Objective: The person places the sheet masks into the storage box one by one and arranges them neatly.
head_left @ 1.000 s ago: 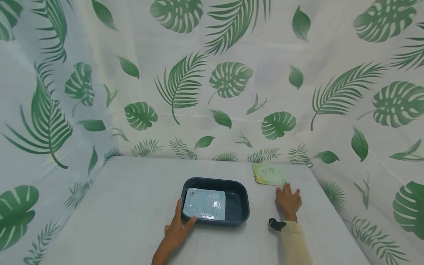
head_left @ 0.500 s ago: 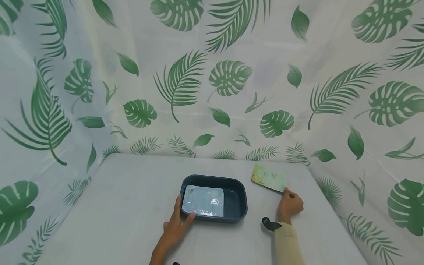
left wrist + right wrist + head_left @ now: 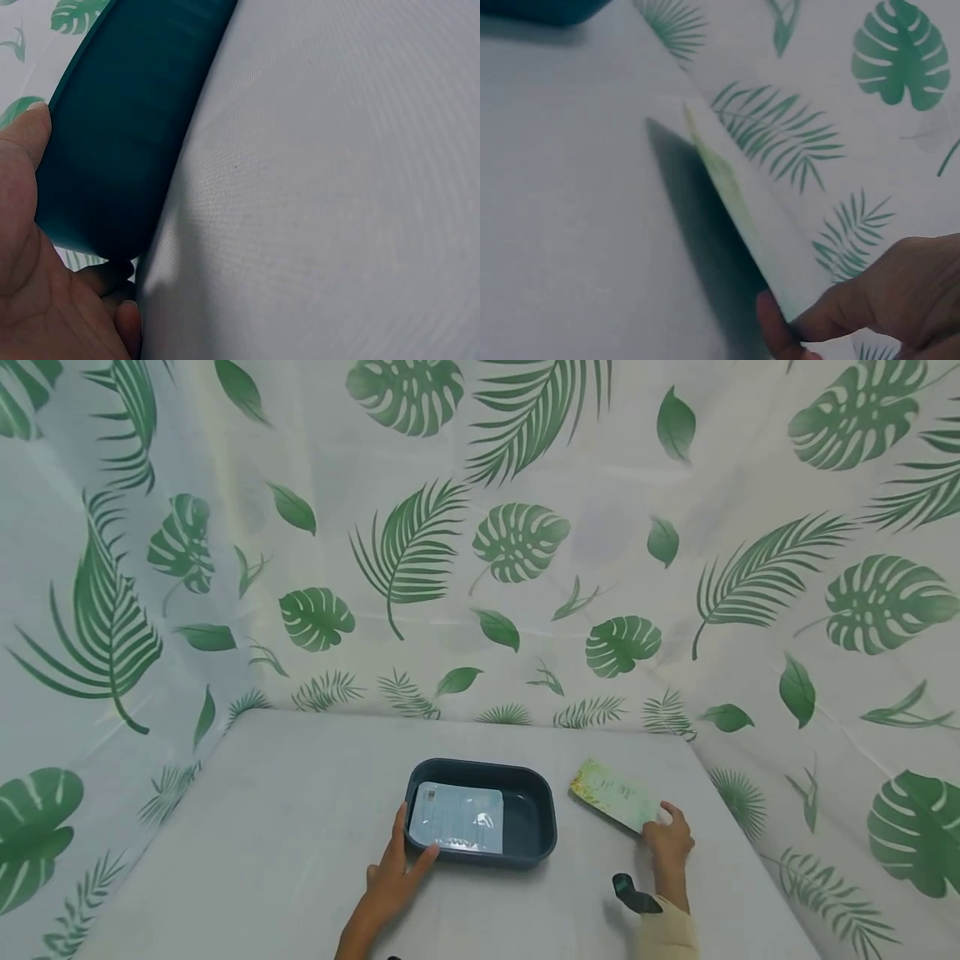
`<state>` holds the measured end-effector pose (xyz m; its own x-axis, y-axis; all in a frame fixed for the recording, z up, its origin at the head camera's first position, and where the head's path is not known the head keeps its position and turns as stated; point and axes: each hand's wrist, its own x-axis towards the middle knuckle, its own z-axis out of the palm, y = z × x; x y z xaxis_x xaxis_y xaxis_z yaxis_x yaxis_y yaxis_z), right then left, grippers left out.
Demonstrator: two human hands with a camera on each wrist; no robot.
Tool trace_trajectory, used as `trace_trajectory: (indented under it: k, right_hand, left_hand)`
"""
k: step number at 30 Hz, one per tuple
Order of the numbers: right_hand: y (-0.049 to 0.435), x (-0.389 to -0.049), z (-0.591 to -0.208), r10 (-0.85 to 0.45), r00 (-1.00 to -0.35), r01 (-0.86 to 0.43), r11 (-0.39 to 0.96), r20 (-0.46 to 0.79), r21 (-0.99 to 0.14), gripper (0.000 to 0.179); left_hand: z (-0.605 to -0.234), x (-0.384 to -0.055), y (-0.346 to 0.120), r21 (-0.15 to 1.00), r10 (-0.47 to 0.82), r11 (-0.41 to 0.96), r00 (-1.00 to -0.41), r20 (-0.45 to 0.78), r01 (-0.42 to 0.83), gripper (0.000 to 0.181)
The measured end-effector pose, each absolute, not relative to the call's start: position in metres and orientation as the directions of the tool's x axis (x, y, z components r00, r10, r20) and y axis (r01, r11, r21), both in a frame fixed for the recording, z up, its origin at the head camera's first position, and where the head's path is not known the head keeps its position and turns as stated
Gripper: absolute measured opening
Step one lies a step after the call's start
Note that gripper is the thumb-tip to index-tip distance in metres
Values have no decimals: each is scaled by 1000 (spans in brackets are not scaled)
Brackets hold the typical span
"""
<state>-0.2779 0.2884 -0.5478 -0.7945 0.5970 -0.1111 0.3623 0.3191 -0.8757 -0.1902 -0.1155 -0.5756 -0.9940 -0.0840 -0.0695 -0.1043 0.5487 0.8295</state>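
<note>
A dark blue tray (image 3: 483,862) with rounded corners stands on the white table, with a pale blue flat packet (image 3: 459,818) lying in its left part. My left hand (image 3: 392,878) holds the tray's near left corner, thumb at the near rim and fingers along the left side. In the left wrist view the tray's outer wall (image 3: 135,127) stays down on the table beside the thumb. To the right, my right hand (image 3: 669,843) pinches the near right corner of a green-yellow flat packet (image 3: 613,795). The right wrist view has that packet (image 3: 731,191) tilted, with a shadow beneath it.
White tabletop (image 3: 285,827) stretches left of the tray and in front of it. A leaf-printed white curtain (image 3: 555,643) surrounds the table at the back and sides. A black strap piece (image 3: 636,895) sits at the right wrist.
The right hand has pinched the green packet's corner, lifted its edge and drawn it toward the near side. The left hand stays at the tray, which keeps its place.
</note>
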Motion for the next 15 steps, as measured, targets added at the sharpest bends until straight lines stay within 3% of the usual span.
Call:
trace_trajectory:
  k: [6,9,15]
  right_hand:
    - [303,-263,-535,240,-909,381,148,-340,-913,59]
    - [307,-257,-535,123,-932,349,38,-342,-936,59]
    - [308,-245,-535,33,-967,243,-185,-253,-952,56]
  left_hand:
    - [-579,-190,-117,832,-80,546,-994,-70,-103,89]
    - [-581,-190,-118,836,-79,539,-995,-68,-100,88]
    - [-581,-191,-119,830,-73,548,-995,-73,-101,89]
